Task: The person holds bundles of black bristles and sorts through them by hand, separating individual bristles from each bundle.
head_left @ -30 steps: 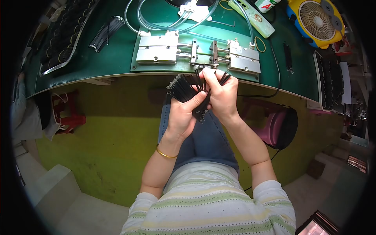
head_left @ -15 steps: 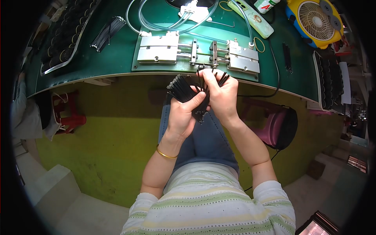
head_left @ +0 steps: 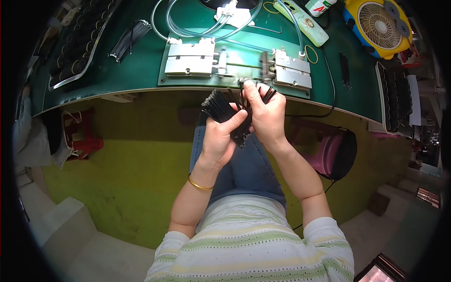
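Note:
My left hand (head_left: pixel 220 138) is closed round a thick bundle of thin black wires (head_left: pixel 217 104) with shiny tips, fanned to the upper left. My right hand (head_left: pixel 268 115) is closed beside it, thumb and forefinger pinching a black wire at the fixture's front edge. More wires (head_left: pixel 269 95) stick out between its fingers. Just beyond the fingertips stands a pneumatic fixture with a left cylinder block (head_left: pixel 189 58) and a right cylinder block (head_left: pixel 292 68), on a pale green plate. Its two upright jaws, left jaw (head_left: pixel 222 63) and right jaw (head_left: pixel 266 66), are blurred and apart.
On the green table (head_left: pixel 136 77) lie a loose wire bundle (head_left: pixel 129 41), a few wires (head_left: pixel 345 69), a phone (head_left: pixel 303 23) and a yellow fan (head_left: pixel 379 26). Air tubes (head_left: pixel 188 33) loop behind the fixture. Racks of black coils (head_left: pixel 77 44) stand at the left. Another person's sleeve (head_left: pixel 23 127) shows far left.
The fixture's two jaws have slid apart, toward their blocks. My right thumb and forefinger have shifted slightly; both hands still hold the wires in nearly the same place.

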The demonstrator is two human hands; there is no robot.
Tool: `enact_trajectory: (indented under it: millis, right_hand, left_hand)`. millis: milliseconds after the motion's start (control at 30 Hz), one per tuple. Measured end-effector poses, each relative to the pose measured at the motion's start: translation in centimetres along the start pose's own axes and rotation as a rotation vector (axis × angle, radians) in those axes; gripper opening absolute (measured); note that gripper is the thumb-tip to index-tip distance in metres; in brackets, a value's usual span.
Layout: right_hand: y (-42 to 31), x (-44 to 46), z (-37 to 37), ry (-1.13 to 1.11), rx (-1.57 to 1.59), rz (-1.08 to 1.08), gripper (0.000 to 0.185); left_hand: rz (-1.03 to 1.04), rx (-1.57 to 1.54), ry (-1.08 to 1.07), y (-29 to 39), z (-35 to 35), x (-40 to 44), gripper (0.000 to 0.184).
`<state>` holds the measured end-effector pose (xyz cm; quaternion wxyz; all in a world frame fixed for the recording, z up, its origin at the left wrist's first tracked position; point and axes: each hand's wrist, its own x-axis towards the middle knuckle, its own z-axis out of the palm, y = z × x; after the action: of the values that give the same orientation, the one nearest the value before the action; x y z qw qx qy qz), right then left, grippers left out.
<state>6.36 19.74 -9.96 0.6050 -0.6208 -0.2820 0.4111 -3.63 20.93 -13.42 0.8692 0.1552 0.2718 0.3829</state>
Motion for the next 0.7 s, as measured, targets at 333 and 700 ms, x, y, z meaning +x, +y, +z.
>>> enact_trajectory:
  millis: [333, 700]
  right_hand:
    - [-0.3, -0.42, 0.41, -0.023, 0.015, -0.017, 0.02]
    - [0.42, 0.29, 0.11, 0.012, 0.046, 0.016, 0.021]
  left_hand:
    - [-0.007, 0.012, -0.017, 0.26, -0.13, -0.38, 0.011]
    - [0.002, 0.065, -0.027, 0.25, -0.29, 0.15, 0.012]
